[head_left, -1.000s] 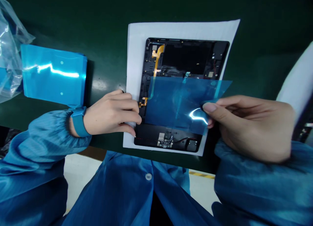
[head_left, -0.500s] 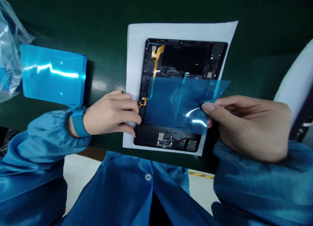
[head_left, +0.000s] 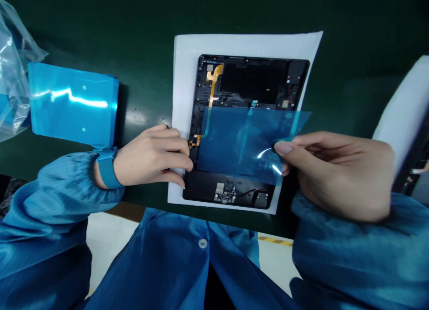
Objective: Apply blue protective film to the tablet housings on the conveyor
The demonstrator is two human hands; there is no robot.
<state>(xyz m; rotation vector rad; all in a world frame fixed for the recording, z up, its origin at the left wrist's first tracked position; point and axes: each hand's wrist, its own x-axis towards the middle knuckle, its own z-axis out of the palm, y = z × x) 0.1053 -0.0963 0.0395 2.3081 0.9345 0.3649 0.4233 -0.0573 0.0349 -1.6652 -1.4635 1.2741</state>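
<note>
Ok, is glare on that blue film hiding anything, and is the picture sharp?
Head view: a small white glare streak on the translucent blue film sheet, next to the thumb of the right hand, hiding only a patch of film; head view: a longer streak across the stack of blue film sheets at left; head view: the open black tablet chassis is sharp.

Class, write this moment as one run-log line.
left hand: at tablet frame left edge | right hand: pinches blue film over tablet frame | tablet frame on white paper
</note>
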